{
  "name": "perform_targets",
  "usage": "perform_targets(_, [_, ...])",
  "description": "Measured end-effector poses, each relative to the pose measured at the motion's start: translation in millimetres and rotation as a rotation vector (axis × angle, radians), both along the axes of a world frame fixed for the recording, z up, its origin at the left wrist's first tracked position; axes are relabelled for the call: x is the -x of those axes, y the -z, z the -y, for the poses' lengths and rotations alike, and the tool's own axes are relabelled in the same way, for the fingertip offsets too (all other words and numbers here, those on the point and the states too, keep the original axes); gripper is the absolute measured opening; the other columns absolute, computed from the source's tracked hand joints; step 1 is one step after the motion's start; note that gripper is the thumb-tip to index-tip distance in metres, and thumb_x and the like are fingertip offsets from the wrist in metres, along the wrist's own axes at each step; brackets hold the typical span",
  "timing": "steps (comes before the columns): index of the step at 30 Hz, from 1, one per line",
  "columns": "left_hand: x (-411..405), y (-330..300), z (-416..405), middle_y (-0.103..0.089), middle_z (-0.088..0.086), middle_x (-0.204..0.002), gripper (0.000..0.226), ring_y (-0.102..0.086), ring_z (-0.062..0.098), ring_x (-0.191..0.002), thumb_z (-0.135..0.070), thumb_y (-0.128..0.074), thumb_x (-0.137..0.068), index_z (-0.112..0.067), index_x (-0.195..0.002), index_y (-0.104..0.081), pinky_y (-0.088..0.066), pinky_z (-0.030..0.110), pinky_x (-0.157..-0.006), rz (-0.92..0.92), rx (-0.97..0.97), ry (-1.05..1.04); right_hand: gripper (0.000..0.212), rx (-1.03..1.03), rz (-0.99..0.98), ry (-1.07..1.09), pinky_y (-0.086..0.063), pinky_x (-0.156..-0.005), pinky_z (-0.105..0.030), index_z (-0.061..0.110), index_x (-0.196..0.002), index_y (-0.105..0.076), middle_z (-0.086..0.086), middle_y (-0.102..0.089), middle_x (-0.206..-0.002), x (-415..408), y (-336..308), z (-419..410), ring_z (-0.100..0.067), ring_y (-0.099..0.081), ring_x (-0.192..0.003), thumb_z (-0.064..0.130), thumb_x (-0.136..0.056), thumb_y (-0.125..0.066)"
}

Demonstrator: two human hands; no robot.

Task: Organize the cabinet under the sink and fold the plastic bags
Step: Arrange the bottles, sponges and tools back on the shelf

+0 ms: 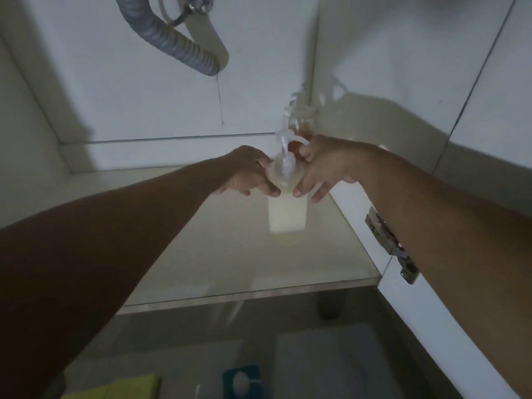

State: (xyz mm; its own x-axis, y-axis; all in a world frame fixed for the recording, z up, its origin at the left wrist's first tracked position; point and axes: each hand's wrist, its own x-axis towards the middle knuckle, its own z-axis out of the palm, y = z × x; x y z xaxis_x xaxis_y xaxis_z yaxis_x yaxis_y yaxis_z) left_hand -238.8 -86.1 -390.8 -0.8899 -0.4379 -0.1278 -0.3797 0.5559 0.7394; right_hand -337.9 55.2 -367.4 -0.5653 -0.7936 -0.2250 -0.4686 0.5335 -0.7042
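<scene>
Pale cream liquid filled pump bottle point(286, 214), left hand point(250, 174) and right hand point(324, 168) both gripped its top, amber bottle point(300, 125) just behind.

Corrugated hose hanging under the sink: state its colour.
Grey corrugated hose, clearest in the head view.

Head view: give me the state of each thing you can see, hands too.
Pale translucent plastic pump bottle: upright on cabinet floor, held near its top by both hands.
Left hand: grip on bottle's shoulder.
Right hand: grip on bottle's other side.
Grey corrugated drain hose: hanging, curved.
Metal door hinge: door open.
</scene>
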Motion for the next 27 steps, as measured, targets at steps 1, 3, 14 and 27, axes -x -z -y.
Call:
perform_targets(1, [16, 3, 7, -0.056, 0.004, -0.126, 0.074, -0.060, 0.026, -0.107, -0.011, -0.086, -0.066, -0.012, -0.131, -0.051, -0.056, 0.033, -0.081, -0.001, -0.019, -0.029, 0.082, -0.003, -0.007, 0.015, -0.061, -0.072, -0.045, 0.008, -0.140, -0.045, -0.006, -0.057, -0.122, 14, 1, 11, -0.031, -0.068, -0.095, -0.011, -0.068, -0.080])
perform_targets(3, [48, 10, 17, -0.049, 0.001, -0.133, 0.072, -0.058, 0.025, -0.110, -0.011, -0.083, -0.071, -0.015, -0.134, -0.048, -0.056, 0.033, -0.080, -0.010, -0.041, -0.086, 0.073, -0.020, -0.043, 0.044, -0.061, -0.073, -0.045, 0.008, -0.134, -0.050, -0.014, -0.060, -0.121, 42, 6, 30, -0.032, -0.068, -0.095, -0.009, -0.070, -0.080])
perform_targets(14, [155, 61, 48, -0.055, 0.004, -0.120, 0.058, -0.057, 0.026, -0.108, -0.002, -0.072, -0.081, -0.010, -0.133, -0.047, -0.055, 0.045, -0.088, -0.264, -0.235, -0.213, 0.044, 0.129, -0.304, 0.335, -0.061, -0.064, -0.039, 0.017, -0.125, -0.058, -0.010, -0.062, -0.112, 135, 59, 91, -0.029, -0.065, -0.091, 0.002, -0.085, -0.067])
perform_targets(27, [204, 129, 60, -0.070, 0.009, -0.105, 0.031, -0.068, 0.026, -0.089, -0.018, -0.081, -0.075, -0.010, -0.103, -0.073, -0.058, 0.036, -0.083, -0.428, -0.309, -0.547, 0.025, 0.348, -0.703, 0.583, -0.031, -0.061, 0.006, 0.003, -0.114, -0.068, -0.014, -0.067, -0.113, 162, 102, 114, -0.028, -0.060, -0.106, 0.003, -0.094, -0.052])
